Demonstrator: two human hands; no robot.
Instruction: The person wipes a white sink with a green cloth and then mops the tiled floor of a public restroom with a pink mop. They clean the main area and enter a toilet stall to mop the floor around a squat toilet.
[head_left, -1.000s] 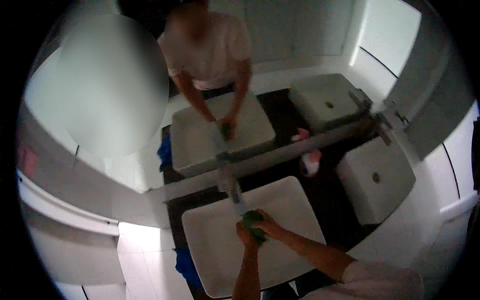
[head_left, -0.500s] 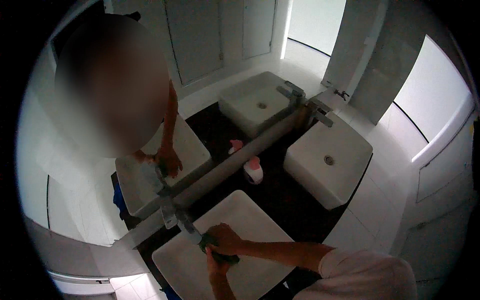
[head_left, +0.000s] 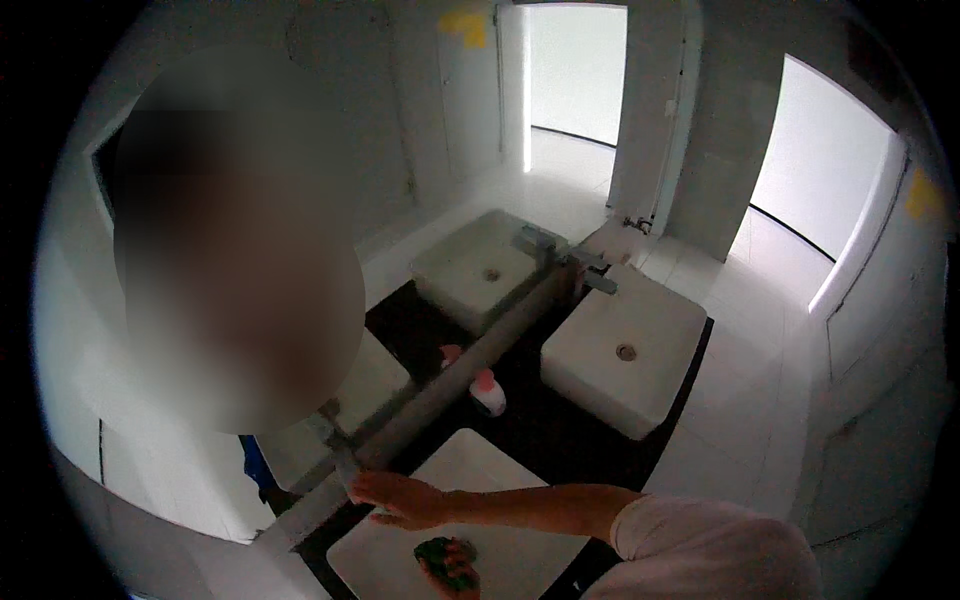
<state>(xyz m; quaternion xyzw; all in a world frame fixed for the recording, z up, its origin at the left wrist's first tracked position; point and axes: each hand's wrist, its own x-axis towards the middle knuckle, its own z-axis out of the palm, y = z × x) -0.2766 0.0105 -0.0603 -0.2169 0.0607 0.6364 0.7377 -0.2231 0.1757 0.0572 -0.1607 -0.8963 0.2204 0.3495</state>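
The near sink (head_left: 478,462), a white basin, holds the left hand (head_left: 458,582) and a dark green bundle (head_left: 434,554); the bundle lies low in the basin, the hand's fingers curled over it; whether it is cloth or something else is hard to make out. The right hand (head_left: 405,502) reaches across the basin's back left corner to the tap (head_left: 346,470), its fingers partly bent at the metal; whether they grip it or merely touch it cannot be told. The far sink (head_left: 588,378) shows only its drain (head_left: 626,352) inside; between the sinks, on the dark surface (head_left: 525,445), a white bottle (head_left: 489,398) with a pink top stands upright, its contents hidden.

The lower picture edge cuts off the near sink's front and the left forearm; a blurred patch covers much of the mirror's left side, hiding part of the reflected sink (head_left: 385,385); a blue thing (head_left: 255,464) beside that reflection is too indistinct to name.
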